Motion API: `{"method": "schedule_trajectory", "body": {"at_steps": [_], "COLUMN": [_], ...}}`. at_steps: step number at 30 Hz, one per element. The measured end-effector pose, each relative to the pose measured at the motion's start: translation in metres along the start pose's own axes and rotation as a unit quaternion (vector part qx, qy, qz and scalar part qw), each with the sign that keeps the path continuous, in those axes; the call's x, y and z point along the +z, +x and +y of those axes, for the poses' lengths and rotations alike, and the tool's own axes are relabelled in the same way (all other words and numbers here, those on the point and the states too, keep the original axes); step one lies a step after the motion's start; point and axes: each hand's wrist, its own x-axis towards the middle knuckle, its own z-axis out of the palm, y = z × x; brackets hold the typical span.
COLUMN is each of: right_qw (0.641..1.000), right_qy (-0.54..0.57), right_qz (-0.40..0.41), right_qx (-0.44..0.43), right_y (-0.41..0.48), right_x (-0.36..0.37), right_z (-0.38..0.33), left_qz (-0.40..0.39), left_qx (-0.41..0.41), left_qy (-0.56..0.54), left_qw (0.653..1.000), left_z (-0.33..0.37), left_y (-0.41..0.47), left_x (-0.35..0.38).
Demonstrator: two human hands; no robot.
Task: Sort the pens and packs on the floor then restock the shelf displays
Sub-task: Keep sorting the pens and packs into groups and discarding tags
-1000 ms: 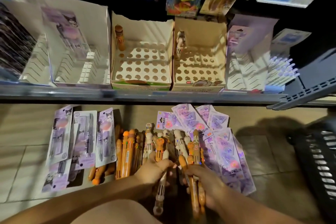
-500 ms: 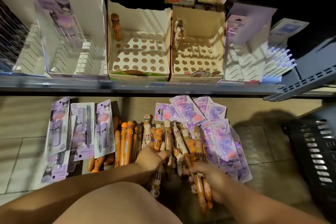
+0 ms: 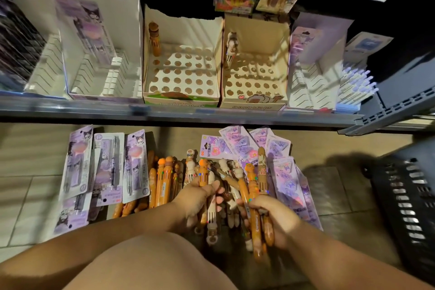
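Note:
A heap of orange and cream multicolour pens (image 3: 164, 183) lies on the floor below the shelf. My left hand (image 3: 197, 198) grips a couple of pens, one orange-topped, one cream. My right hand (image 3: 273, 219) holds a bundle of orange pens upright. Purple pen packs (image 3: 110, 167) lie in a row to the left, purple flat packs (image 3: 240, 146) to the right. On the shelf stand two perforated pen boxes: the left box (image 3: 183, 99) has one brown pen (image 3: 154, 37), the right box (image 3: 254, 101) has one cream pen (image 3: 231, 47).
A white display tray (image 3: 101, 54) with one purple pack stands left of the boxes. Another tray (image 3: 310, 73) and lilac pens (image 3: 355, 85) stand on the right. A black basket (image 3: 409, 200) sits on the floor at right. My knee (image 3: 150, 263) fills the foreground.
Both hands have gathered pens out of the heap and lifted them slightly. My left hand now grips pens it was only touching before. The view tilted up a little.

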Motion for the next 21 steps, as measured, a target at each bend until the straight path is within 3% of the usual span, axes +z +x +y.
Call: {"method": "schedule_trajectory", "body": {"at_steps": [5, 10, 21], "right_qw": [1.000, 0.999, 0.995], "right_qy": [-0.004, 0.005, -0.047], "right_qz": [0.016, 0.046, 0.050], "right_qx": [-0.012, -0.016, -0.078], "right_y": [-0.002, 0.005, 0.021], "right_x": [0.007, 0.009, 0.032], "right_z": [-0.006, -0.010, -0.022], "left_qz": [0.017, -0.042, -0.094], "left_qx": [0.004, -0.009, 0.017], "left_qy": [-0.029, -0.137, -0.146], "left_qw": [0.999, 0.990, 0.985], "left_z": [-0.004, 0.010, 0.027], "left_y": [0.013, 0.002, -0.012], "left_x": [-0.008, 0.002, 0.022]}}
